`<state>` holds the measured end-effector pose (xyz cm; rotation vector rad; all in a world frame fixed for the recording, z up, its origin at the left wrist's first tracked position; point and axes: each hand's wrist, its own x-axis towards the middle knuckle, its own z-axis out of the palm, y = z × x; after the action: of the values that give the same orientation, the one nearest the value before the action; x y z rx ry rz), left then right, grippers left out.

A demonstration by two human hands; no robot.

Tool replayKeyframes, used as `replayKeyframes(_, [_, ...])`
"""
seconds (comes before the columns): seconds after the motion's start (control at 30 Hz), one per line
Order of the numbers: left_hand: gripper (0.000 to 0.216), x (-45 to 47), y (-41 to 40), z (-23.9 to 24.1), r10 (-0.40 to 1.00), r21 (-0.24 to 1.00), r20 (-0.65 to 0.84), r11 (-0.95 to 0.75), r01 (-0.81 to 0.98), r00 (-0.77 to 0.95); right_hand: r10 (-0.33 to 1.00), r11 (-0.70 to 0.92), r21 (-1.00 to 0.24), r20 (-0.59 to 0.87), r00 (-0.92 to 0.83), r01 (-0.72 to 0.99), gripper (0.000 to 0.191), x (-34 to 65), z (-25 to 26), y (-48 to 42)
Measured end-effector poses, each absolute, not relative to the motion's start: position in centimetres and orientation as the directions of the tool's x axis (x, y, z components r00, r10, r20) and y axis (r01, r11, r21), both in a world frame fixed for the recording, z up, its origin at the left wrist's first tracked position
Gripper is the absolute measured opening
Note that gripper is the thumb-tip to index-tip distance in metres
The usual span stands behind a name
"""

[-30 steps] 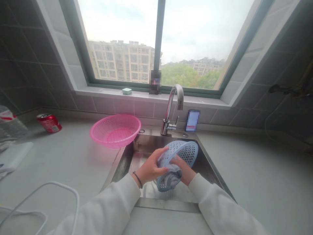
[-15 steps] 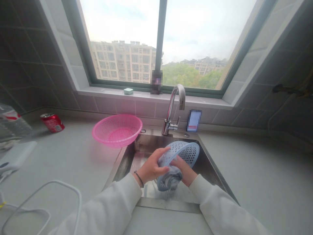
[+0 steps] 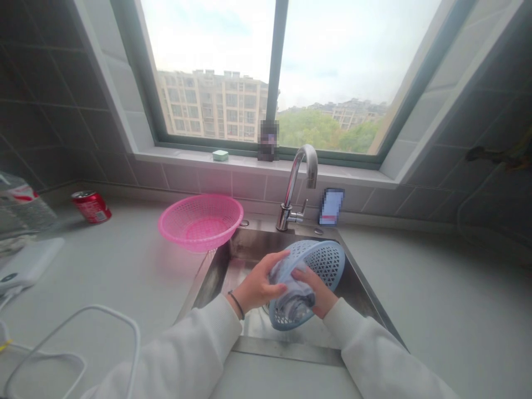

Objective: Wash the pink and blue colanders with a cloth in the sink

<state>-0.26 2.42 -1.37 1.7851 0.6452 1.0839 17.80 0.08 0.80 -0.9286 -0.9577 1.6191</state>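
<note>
Over the steel sink point(image 3: 286, 346), a light blue plastic basket point(image 3: 328, 263) with a pierced wall is tilted on its side. My left hand point(image 3: 264, 280) grips the basket's left side, thumb and fingers apart around it. Against the inside of the basket, my right hand point(image 3: 313, 288) presses a crumpled grey-and-white cloth point(image 3: 296, 302). Part of the right fingers is hidden by the cloth and the rim. A chrome faucet point(image 3: 291, 188) rises behind the sink; I cannot make out any water running from it.
A pink basket point(image 3: 201, 221) stands left of the sink, its edge near the basin. Farther left are a red can point(image 3: 91, 206), a plastic bottle point(image 3: 25, 205) and a white device point(image 3: 31, 263) with a cable point(image 3: 103, 310). A phone point(image 3: 331, 206) leans behind the sink.
The blue basket has turned slightly and shifted a little right, its opening facing me more. My right hand has moved up and shows more, wiping area still inside the basket. My left hand stays nearly in place.
</note>
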Motion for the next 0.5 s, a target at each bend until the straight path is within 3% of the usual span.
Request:
replayKeyframes(0.27, [0.096, -0.2, 2.4, -1.2, 0.781, 0.899, 0.388, -0.437, -0.016, 0.489, 0.999, -0.010, -0.928, 0.005, -0.039, -0.373, 0.038, 20.4, -0.4, 0.8])
replayKeyframes(0.5, [0.096, -0.2, 2.4, -1.4, 0.786, 0.897, 0.396, -0.443, -0.015, 0.475, 0.981, -0.123, -0.936, -0.066, -0.181, -0.329, 0.041, 18.5, 0.0, 0.5])
